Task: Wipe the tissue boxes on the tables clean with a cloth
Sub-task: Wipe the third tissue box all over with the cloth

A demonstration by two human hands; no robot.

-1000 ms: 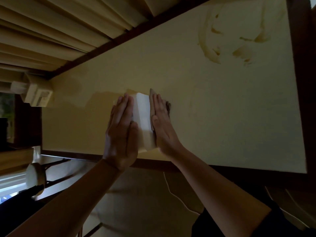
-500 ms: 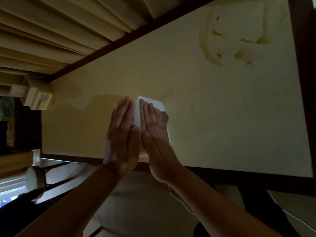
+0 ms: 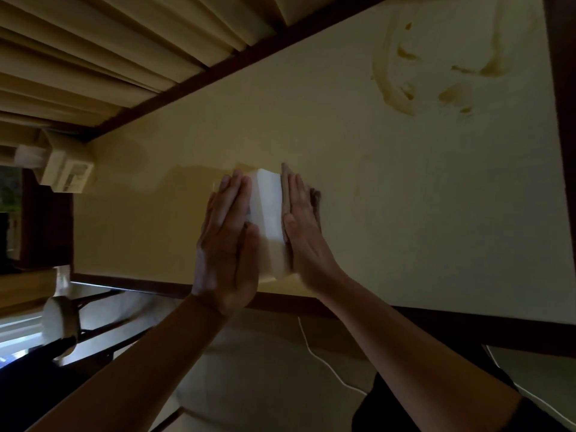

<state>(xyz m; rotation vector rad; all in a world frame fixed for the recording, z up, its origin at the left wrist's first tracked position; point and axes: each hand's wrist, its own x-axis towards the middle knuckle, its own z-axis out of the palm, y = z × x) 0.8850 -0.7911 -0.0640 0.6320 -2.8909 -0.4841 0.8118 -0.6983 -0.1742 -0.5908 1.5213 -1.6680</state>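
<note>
A white tissue box (image 3: 268,213) stands on the pale table (image 3: 405,188) near its front edge. My left hand (image 3: 227,241) lies flat against the box's left side with straight fingers. My right hand (image 3: 304,226) presses a brownish cloth (image 3: 315,199) flat against the box's right side; the cloth shows past my fingertips and along my hand's far edge. The box sits squeezed between both palms, its top face lit.
The table has a dark wooden rim (image 3: 467,325). Curtains (image 3: 109,57) hang beyond its far edge. A second tissue box (image 3: 64,171) stands at the far left corner. A round stool (image 3: 60,319) is at the left below the table, and a white cable (image 3: 324,363) runs over the floor.
Half a second ago the box was tipped with its broad face up and my right hand on that face; now it stands between my palms again, as it did one second ago.
</note>
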